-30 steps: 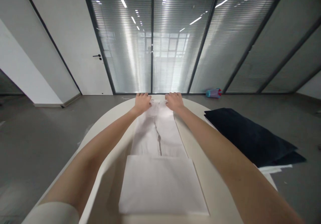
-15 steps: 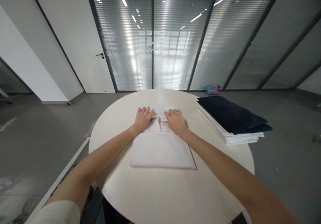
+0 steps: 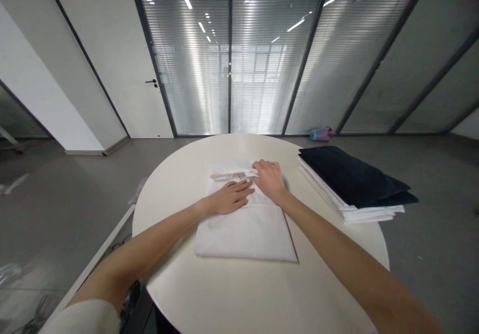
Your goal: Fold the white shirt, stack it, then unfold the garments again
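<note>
One white folded garment point(image 3: 245, 229), left hand point(image 3: 229, 197) flat on it, right hand point(image 3: 268, 178) pinching its fold

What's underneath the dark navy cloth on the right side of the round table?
Under the dark navy cloth lies a stack of folded white cloths, only their edges showing along its near side. How many there are, and their top faces, cannot be seen.

the round table point(image 3: 239, 294) lies bare across its near half and along its left side, so a hand can pass there unhindered. the folded white garment point(image 3: 245, 229) fills the middle, with both forearms crossing above it. to the right, a stack of folded cloths point(image 3: 352, 184) blocks the table's far right edge; a narrow bare strip runs between it and the garment.
</note>
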A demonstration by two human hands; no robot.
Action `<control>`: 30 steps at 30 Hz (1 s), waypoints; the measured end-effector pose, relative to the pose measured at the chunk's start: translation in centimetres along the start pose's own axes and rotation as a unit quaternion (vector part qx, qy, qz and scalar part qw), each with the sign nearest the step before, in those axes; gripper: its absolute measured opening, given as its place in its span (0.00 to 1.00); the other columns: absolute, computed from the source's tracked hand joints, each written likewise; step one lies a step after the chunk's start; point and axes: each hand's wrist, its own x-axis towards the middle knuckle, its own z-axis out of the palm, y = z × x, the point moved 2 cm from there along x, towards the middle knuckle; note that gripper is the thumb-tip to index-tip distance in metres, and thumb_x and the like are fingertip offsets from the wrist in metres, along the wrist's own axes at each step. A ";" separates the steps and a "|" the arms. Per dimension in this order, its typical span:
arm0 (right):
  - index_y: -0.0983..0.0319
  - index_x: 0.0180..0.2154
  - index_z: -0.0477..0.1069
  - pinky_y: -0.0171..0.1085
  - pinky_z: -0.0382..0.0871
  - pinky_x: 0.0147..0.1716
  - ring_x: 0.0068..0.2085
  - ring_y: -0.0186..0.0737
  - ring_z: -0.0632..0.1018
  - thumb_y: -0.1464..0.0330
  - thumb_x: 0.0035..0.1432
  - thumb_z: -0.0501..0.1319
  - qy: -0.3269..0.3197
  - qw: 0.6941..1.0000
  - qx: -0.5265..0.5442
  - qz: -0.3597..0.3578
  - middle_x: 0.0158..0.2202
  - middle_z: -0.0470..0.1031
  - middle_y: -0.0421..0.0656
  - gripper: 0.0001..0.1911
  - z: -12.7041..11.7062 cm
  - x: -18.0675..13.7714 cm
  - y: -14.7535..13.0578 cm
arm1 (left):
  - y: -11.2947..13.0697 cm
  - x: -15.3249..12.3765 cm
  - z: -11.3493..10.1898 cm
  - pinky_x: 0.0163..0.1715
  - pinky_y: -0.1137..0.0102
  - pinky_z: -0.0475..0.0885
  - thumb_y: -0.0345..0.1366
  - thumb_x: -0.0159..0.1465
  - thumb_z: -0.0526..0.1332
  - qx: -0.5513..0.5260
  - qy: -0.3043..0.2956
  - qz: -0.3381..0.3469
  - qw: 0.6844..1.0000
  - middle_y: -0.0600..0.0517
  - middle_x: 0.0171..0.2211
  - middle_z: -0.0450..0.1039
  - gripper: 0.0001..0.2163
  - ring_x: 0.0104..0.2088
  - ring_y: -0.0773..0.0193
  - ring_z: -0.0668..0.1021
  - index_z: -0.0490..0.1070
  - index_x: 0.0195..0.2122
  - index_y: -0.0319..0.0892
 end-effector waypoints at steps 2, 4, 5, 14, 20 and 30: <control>0.62 0.45 0.70 0.44 0.54 0.48 0.46 0.48 0.75 0.71 0.61 0.60 0.004 1.000 0.007 0.015 0.45 0.76 0.49 0.10 -0.6 0.5 0.1 | -0.4 0.2 0.1 0.68 0.55 0.51 0.46 0.74 0.46 -0.015 -0.020 0.004 1.000 0.46 0.71 0.50 0.24 0.71 0.56 0.53 0.56 0.70 0.48; 0.61 0.45 0.70 0.43 0.54 0.47 0.45 0.48 0.75 0.71 0.62 0.60 0.004 1.000 0.011 0.020 0.45 0.77 0.48 0.09 -1.2 1.1 0.1 | -1.1 0.6 -0.3 0.69 0.57 0.51 0.45 0.75 0.45 -0.036 -0.015 0.024 0.999 0.48 0.71 0.52 0.24 0.71 0.58 0.53 0.55 0.70 0.48; 0.61 0.45 0.70 0.43 0.54 0.46 0.45 0.48 0.75 0.70 0.62 0.60 0.003 1.000 0.013 0.020 0.45 0.77 0.48 0.09 -1.5 1.3 0.1 | -1.5 0.8 -0.5 0.69 0.59 0.50 0.44 0.75 0.45 -0.042 -0.005 0.034 0.999 0.49 0.71 0.53 0.24 0.72 0.59 0.53 0.55 0.70 0.47; 0.61 0.45 0.69 0.41 0.58 0.44 0.43 0.46 0.75 0.71 0.62 0.58 0.033 0.995 0.082 0.049 0.46 0.77 0.46 0.08 -2.8 1.8 0.6 | -3.2 2.0 0.2 0.71 0.56 0.40 0.43 0.74 0.46 0.007 -0.028 0.077 0.997 0.51 0.72 0.46 0.24 0.73 0.57 0.45 0.55 0.70 0.48; 0.62 0.45 0.71 0.42 0.56 0.46 0.47 0.49 0.73 0.72 0.62 0.59 -0.017 0.995 0.021 -0.096 0.44 0.75 0.49 0.10 -0.4 -3.2 0.2 | -2.9 1.9 0.2 0.61 0.67 0.65 0.47 0.74 0.44 -0.069 -0.075 -0.023 0.995 0.49 0.60 0.72 0.22 0.59 0.59 0.74 0.68 0.61 0.47; 0.61 0.49 0.70 0.42 0.58 0.48 0.47 0.49 0.76 0.71 0.63 0.56 0.010 0.995 0.084 0.059 0.47 0.78 0.49 0.13 -1.7 -1.6 1.7 | -2.7 0.6 -1.7 0.71 0.59 0.49 0.40 0.73 0.49 0.002 0.012 0.119 0.993 0.50 0.72 0.50 0.24 0.72 0.57 0.51 0.56 0.70 0.46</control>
